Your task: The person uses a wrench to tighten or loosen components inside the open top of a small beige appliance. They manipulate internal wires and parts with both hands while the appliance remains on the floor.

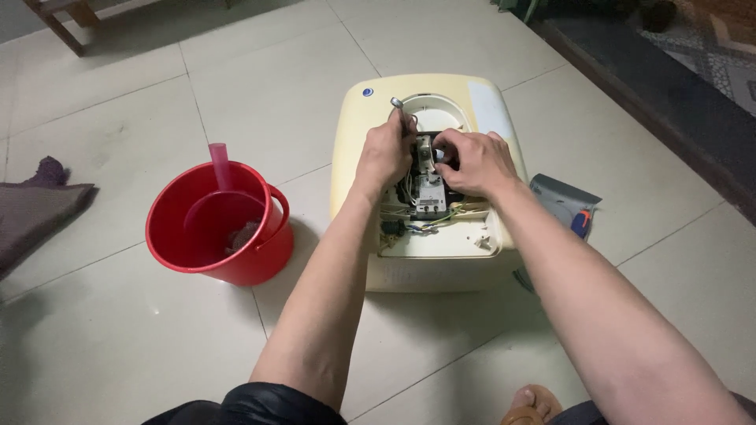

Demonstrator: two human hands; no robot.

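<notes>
A cream-coloured box-shaped appliance (362, 149) lies on the tiled floor with its cover off, showing a grey electrical module (429, 195) and several wires. My left hand (384, 153) grips a slim metal tool (397, 105) whose end sticks up above the fist. My right hand (472, 161) rests on the exposed parts, its fingers pinching a small component beside the module. Both hands are close together over the opening.
A red bucket (169, 236) with a pink-handled scoop (220, 167) and some debris stands left of the appliance. A grey pouch with an orange-tipped tool (565, 205) lies to the right. A dark cloth (35, 208) is at far left, a dark step at upper right.
</notes>
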